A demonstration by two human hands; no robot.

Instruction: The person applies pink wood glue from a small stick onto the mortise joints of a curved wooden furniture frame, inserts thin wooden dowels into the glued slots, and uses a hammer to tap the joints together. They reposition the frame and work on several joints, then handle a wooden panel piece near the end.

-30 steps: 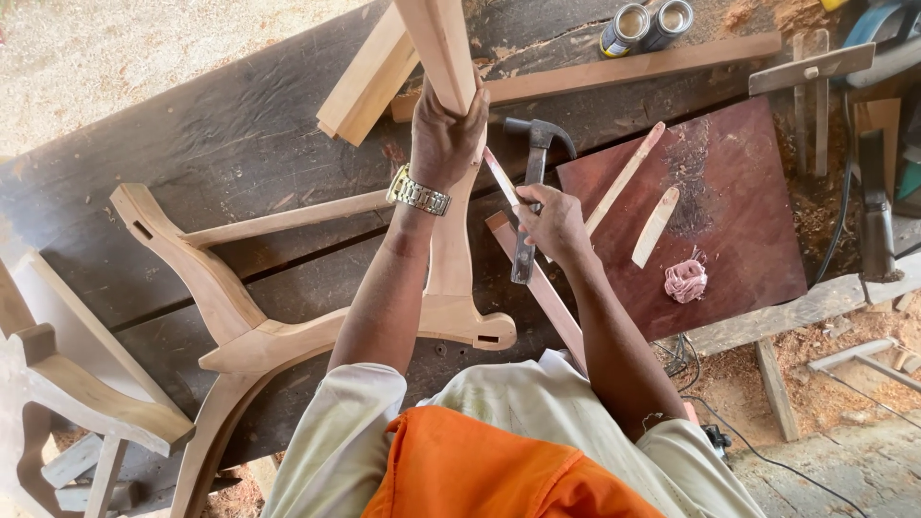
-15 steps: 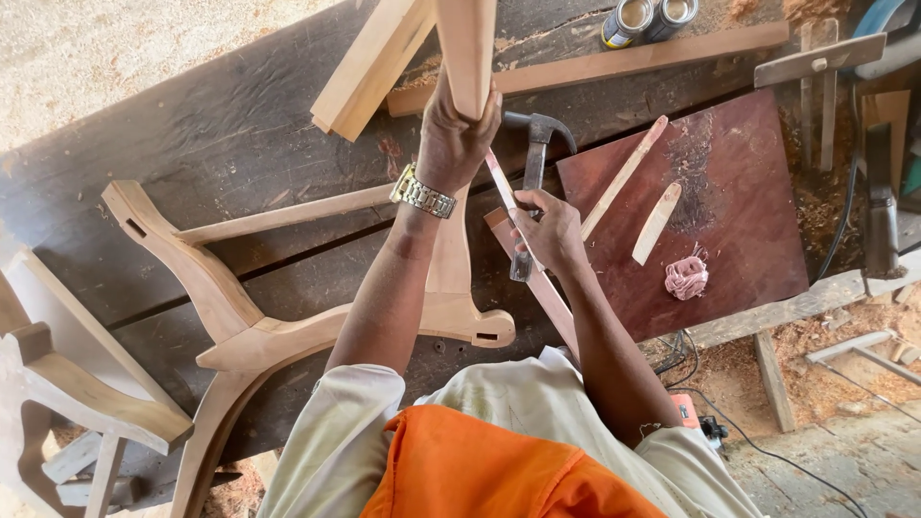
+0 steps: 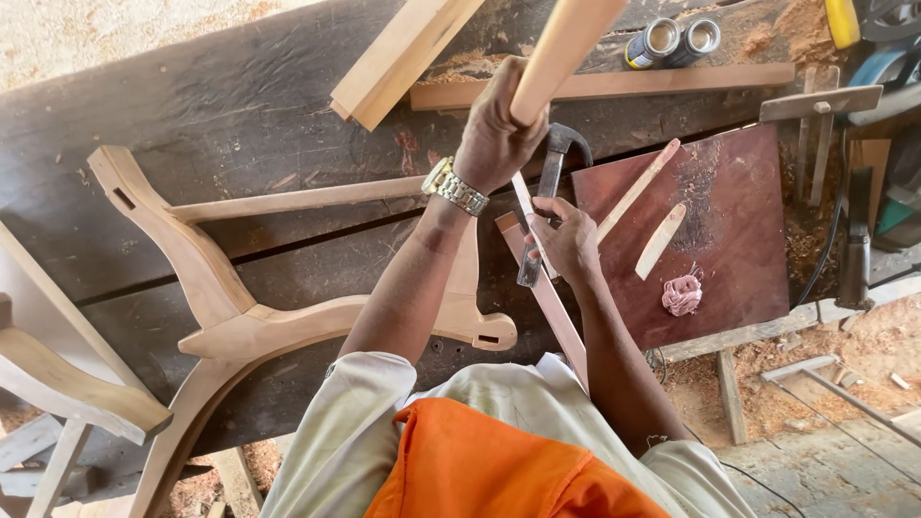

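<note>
Left hand (image 3: pixel 494 129): fingers wrapped tight around a pale turned wooden leg (image 3: pixel 566 48), held raised over the dark worktop (image 3: pixel 192 105); the leg's upper end runs off the top edge, its lower end is hidden in the fist. Metal wristwatch (image 3: pixel 454 187) on that wrist. Right hand (image 3: pixel 571 240): fingers pinched on a thin pale blade-like strip (image 3: pixel 526 206) that points up toward the leg's base; what the strip is cannot be told, and its lower end is lost behind the hand. Claw hammer (image 3: pixel 549 187): lies just beside the right hand, handle partly covered by it. Curved pale chair frame (image 3: pixel 230 307): flat on the worktop to the left, its lower limb cut by the bottom edge. Reddish board (image 3: pixel 729 211): right of the hands, carrying two pale slivers and a pink wad (image 3: pixel 682 294). Two small tins (image 3: pixel 676 40) near the far edge. Open worktop lies far left; the right edge is crowded with tools, partly out of frame.
</note>
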